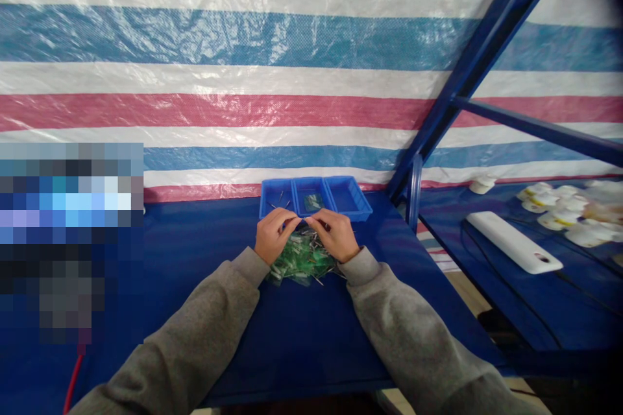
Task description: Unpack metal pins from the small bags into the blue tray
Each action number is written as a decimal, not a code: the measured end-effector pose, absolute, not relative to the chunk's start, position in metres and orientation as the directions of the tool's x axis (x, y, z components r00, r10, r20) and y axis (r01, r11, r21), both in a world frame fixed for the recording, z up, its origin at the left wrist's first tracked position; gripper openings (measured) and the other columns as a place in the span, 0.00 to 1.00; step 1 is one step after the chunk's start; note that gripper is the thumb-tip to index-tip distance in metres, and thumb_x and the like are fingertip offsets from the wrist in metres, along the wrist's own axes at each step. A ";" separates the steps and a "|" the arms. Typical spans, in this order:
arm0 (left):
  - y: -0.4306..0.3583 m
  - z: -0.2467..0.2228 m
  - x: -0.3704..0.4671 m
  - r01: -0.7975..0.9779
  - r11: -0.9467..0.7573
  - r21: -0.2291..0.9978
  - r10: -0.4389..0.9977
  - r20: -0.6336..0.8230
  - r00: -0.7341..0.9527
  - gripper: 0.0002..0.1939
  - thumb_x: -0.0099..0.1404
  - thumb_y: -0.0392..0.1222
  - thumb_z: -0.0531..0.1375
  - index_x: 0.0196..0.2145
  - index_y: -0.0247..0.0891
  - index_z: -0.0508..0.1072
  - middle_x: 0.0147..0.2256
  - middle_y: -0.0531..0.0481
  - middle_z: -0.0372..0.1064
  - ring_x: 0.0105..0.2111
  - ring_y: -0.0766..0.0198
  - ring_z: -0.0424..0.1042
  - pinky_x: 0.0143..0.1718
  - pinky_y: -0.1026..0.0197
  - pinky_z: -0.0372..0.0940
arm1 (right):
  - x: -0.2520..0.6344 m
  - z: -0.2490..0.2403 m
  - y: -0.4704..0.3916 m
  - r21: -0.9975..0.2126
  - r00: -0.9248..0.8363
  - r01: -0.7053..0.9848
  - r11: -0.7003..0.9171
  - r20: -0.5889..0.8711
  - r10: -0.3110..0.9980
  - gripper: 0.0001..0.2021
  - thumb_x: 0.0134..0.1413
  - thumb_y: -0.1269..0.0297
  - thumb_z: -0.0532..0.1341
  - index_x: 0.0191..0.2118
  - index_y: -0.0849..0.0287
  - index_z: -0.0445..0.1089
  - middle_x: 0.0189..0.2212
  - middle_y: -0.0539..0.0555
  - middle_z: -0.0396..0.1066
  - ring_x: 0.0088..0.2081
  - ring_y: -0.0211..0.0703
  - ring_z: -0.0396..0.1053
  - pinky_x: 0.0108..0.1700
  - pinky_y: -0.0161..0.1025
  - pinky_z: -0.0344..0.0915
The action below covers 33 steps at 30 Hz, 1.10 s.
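My left hand (274, 235) and my right hand (337, 233) meet above a pile of small clear-and-green plastic bags (296, 262). Both are closed, thumbs and fingertips pinched close together. Whatever is between the fingertips is too small to make out. Thin metal pieces (318, 281) lie among the bags and at the pile's edges. Just beyond my hands stands a blue tray (364, 207) with three compartments. Its left compartment holds a few thin metal pieces (281, 200); a clear packet (313, 201) lies in the middle one.
The blue table (302, 337) extends under my forearms. A blue metal frame (438, 117) slants up at the right. Beyond it, another blue table holds a white oblong device (513, 241), cables and several white round parts (559, 214). A striped sheet (243, 39) hangs behind.
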<state>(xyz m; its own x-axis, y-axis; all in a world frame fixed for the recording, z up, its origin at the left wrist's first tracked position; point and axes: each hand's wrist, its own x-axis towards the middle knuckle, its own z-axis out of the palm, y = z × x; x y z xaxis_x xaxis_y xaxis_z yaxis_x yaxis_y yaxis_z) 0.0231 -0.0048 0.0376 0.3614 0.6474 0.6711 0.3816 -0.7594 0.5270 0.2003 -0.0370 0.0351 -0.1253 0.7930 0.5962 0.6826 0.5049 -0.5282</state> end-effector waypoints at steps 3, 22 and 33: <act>-0.008 0.042 0.027 0.297 -0.741 0.602 0.671 0.661 0.336 0.11 0.66 0.45 0.55 0.33 0.36 0.71 0.34 0.46 0.69 0.32 0.66 0.68 0.33 0.63 0.65 | 0.199 0.037 -0.038 -0.514 -0.142 0.696 0.502 0.586 0.798 0.20 0.63 0.55 0.50 0.26 0.59 0.68 0.22 0.51 0.67 0.25 0.37 0.63 0.31 0.34 0.57; -0.002 0.039 0.025 0.409 -0.727 0.552 0.687 0.590 0.424 0.10 0.68 0.44 0.52 0.38 0.36 0.69 0.33 0.48 0.71 0.33 0.65 0.71 0.39 0.62 0.65 | 0.203 0.037 -0.038 -0.532 -0.016 0.728 0.433 0.618 0.786 0.21 0.64 0.58 0.48 0.23 0.59 0.66 0.20 0.51 0.65 0.24 0.36 0.61 0.32 0.35 0.56; -0.001 0.044 0.026 0.355 -0.677 0.645 0.736 0.592 0.329 0.10 0.64 0.46 0.57 0.33 0.37 0.72 0.23 0.55 0.68 0.22 0.70 0.67 0.30 0.68 0.62 | 0.204 0.035 -0.037 -0.554 -0.046 0.639 0.534 0.665 0.745 0.12 0.62 0.62 0.52 0.36 0.60 0.71 0.30 0.54 0.71 0.28 0.38 0.65 0.33 0.35 0.59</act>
